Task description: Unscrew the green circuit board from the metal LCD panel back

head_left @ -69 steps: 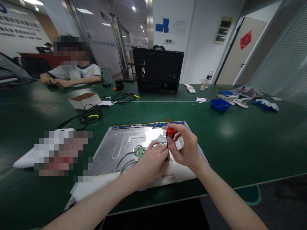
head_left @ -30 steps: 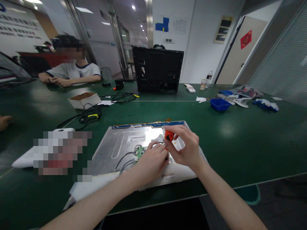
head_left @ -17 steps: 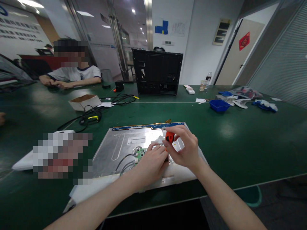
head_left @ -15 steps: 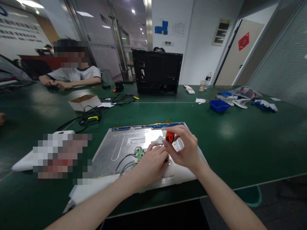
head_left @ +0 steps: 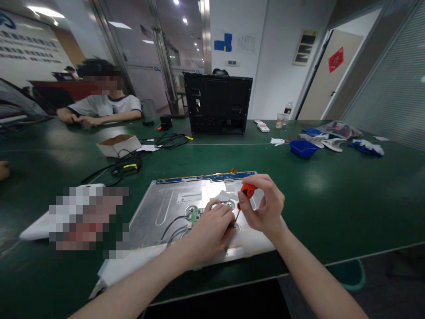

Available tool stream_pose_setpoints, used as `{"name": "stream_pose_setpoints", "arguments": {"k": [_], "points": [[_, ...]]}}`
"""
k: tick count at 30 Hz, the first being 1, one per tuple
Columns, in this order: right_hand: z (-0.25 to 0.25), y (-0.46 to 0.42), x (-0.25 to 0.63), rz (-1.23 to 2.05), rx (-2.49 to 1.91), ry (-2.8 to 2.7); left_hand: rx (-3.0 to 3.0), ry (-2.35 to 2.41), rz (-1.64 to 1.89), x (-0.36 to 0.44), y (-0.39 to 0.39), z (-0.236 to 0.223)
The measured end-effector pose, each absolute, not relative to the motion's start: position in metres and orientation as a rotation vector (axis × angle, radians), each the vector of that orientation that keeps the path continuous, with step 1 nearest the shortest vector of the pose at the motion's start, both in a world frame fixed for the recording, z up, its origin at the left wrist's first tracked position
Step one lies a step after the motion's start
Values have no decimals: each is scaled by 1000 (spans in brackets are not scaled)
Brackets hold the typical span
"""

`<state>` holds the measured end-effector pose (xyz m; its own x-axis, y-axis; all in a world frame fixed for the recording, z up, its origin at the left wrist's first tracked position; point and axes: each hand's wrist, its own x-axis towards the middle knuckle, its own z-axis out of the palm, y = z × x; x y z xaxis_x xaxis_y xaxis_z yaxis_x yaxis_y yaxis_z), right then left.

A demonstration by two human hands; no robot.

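A flat metal display panel (head_left: 156, 208) lies on the table in front of me, a blue circuit strip (head_left: 186, 179) along its far edge. My right hand (head_left: 267, 206) pinches the orange-and-black handle of a screwdriver (head_left: 247, 190), whose thin shaft slants down to the panel beside my left fingers. On the panel rests my left hand (head_left: 214, 226), fingers curled and thumb close to the screwdriver's tip; a small dark thing there is mostly hidden. A green circuit board (head_left: 193, 216) with dark wires (head_left: 172, 226) is partly covered by that hand.
Beyond the panel stands a black monitor housing (head_left: 217, 104). Coiled cables (head_left: 126, 166) and an open box (head_left: 119, 145) lie at left, near a blurred white object (head_left: 36, 227). A blue tray (head_left: 303, 148) and gloves (head_left: 367, 147) sit at right. Another person (head_left: 102, 106) sits across the table.
My right hand has shifted slightly right with the screwdriver, tilting its handle to the right so the shaft now shows. My left hand stays nearly where it was on the panel.
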<state>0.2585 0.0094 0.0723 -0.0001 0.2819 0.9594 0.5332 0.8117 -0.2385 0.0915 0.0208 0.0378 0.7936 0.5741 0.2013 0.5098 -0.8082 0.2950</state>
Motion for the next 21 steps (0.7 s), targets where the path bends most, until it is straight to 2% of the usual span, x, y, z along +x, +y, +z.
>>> {"name": "stream_pose_setpoints", "arguments": {"k": [11,21], "points": [[76,12,263,-301,-703,-1551,2742,897,490,88,24,47],[76,23,278,-212,-937,-1501,2605,1185,857,36,44,85]]}}
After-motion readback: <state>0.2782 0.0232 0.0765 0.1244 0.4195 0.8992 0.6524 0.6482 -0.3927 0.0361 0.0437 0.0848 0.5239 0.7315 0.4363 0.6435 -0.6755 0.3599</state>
